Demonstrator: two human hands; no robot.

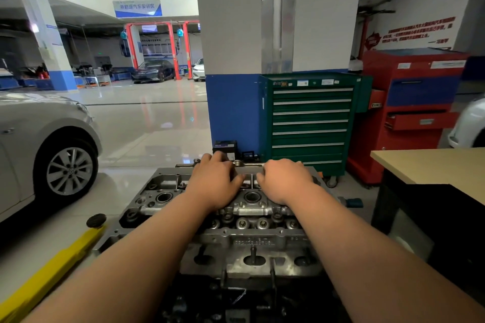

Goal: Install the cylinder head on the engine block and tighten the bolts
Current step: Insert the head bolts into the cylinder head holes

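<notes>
The cylinder head [252, 244] lies in the near middle of the scene, on top of the dark engine block [236, 304], with its port face turned toward the person. Both arms reach across it to its far side. The left hand [215, 182] and the right hand [286, 182] sit close together there, each with fingers curled over the far edge and thumbs pointing inward, so both are grasping the casting. That two-handed hold on the far side probably serves to shift or settle the heavy head squarely onto the block, since a pull from one side alone could skew it. Neither hand holds a tool, so tightening looks not yet begun. A silver car [39, 139] and a yellow lift arm [52, 270] are on the left, a green tool cabinet [309, 118] stands beyond, and a table [441, 165] is on the right.
</notes>
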